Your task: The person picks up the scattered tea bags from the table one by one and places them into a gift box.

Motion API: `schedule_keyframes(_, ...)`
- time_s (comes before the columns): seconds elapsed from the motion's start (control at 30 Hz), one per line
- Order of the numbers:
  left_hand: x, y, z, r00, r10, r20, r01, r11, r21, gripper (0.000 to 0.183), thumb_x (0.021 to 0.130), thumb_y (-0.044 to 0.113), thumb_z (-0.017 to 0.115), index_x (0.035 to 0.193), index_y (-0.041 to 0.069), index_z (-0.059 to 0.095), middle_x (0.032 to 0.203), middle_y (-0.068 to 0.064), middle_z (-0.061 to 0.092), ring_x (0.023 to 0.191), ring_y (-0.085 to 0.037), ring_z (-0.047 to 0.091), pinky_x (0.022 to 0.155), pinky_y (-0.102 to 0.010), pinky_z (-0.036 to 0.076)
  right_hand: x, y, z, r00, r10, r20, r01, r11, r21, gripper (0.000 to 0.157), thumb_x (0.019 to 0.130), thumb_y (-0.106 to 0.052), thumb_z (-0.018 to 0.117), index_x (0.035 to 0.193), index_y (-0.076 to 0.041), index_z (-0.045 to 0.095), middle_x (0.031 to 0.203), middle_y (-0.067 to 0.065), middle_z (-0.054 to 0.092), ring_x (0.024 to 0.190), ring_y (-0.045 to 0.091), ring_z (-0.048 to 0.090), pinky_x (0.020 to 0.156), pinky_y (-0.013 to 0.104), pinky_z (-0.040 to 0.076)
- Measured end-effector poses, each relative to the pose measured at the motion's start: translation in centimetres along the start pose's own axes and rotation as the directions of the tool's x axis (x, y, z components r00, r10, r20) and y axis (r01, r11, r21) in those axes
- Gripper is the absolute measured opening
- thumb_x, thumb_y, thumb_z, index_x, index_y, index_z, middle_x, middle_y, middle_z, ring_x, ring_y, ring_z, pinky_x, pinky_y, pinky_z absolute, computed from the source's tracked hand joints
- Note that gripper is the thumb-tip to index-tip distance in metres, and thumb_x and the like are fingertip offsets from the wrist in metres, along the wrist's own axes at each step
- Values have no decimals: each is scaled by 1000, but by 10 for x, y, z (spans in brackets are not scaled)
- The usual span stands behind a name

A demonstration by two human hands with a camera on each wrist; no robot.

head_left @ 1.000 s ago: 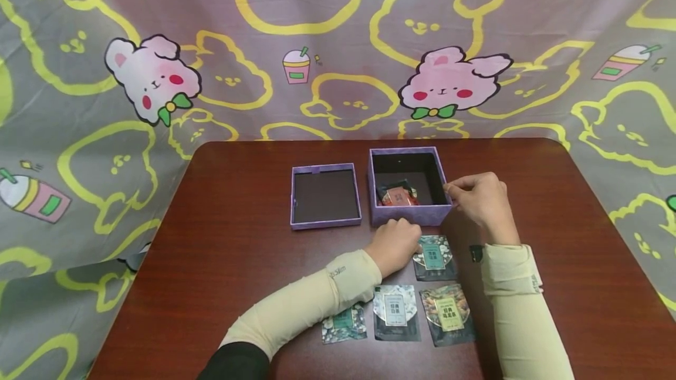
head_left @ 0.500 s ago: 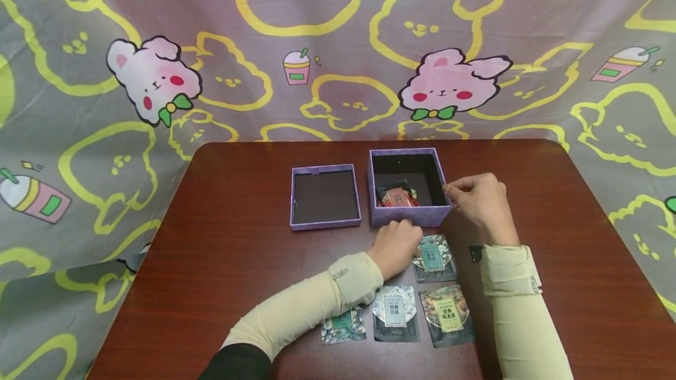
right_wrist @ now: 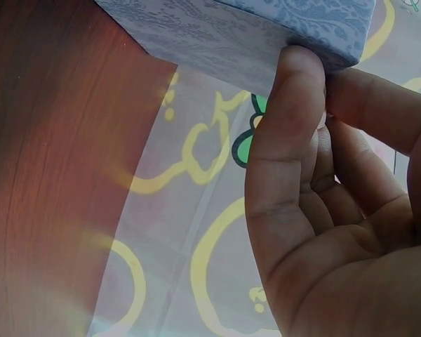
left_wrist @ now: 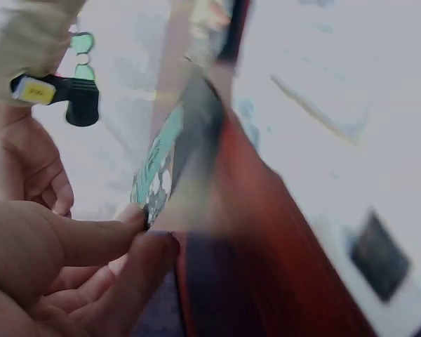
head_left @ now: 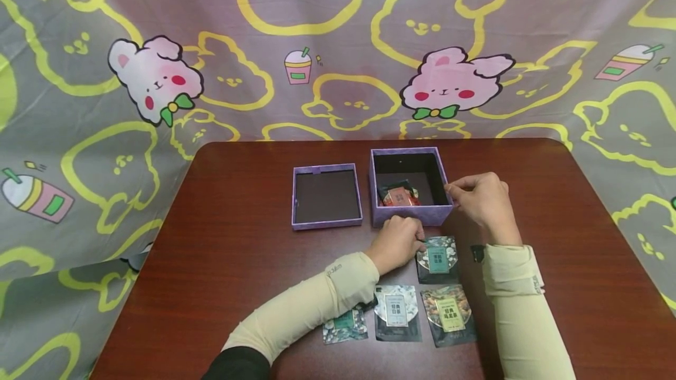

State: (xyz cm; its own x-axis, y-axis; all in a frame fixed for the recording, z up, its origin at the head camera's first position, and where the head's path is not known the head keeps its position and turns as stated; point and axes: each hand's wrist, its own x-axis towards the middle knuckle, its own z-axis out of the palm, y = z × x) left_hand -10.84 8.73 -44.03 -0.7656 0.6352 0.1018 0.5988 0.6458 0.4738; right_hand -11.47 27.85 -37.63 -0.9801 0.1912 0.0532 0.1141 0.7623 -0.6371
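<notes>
Left grip [head_left: 395,245] pinching teal-labelled sachet [head_left: 438,261], 经典白茶 sachet [head_left: 396,312], 经典乌龙茶 sachet [head_left: 449,315]

The box [head_left: 435,216] right of the lid [head_left: 328,198] holds perhaps two sachets [head_left: 399,196].

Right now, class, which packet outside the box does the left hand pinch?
The teal-labelled packet nearest the purple box; the others outside lie farther from it.

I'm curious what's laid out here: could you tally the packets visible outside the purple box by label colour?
Green labels: 2 (upper packet, lower-left packet, the latter partly covered by a sleeve)
Pale-labelled packet: 1
Yellow-labelled packet: 1
Total: 4
</notes>
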Motion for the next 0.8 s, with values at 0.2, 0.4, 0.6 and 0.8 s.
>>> schedule_keyframes(0.2,3,0,-2,993,-104,56,118,902,-416,5,86,4,80,84,8,77,68,8,70,53,4,59,55,-12,50,0,2,1,1000,-1,-6,1,1000,5,22,95,-21,71,95,-2,80,67,3,70,70,24,61,55,33,46)
schedule_keyframes(0.4,2,0,-3,969,-195,155,244,626,-741,7,87,-8,73,87,-2,76,71,-1,73,57,-11,69,59,-31,61,0,1,0,1000,-10,-1,10,1000,6,22,95,-22,71,95,-2,80,66,2,70,68,21,63,56,33,47)
schedule_keyframes(0.6,1,-3,-5,953,-233,196,283,442,-851,7,87,-13,70,91,-8,74,75,-9,73,62,-20,71,66,-41,62,1,1,0,1000,-10,1,10,1000,-4,24,95,-26,72,94,-4,80,65,1,70,69,21,63,59,35,45)
schedule_keyframes(0.8,1,-2,-6,945,-241,220,295,340,-893,7,86,-14,71,92,-11,72,76,-12,72,61,-18,70,66,-37,62,0,2,0,1000,-7,-2,7,1000,-7,24,95,-27,72,94,-4,80,65,0,70,68,20,63,59,35,46)
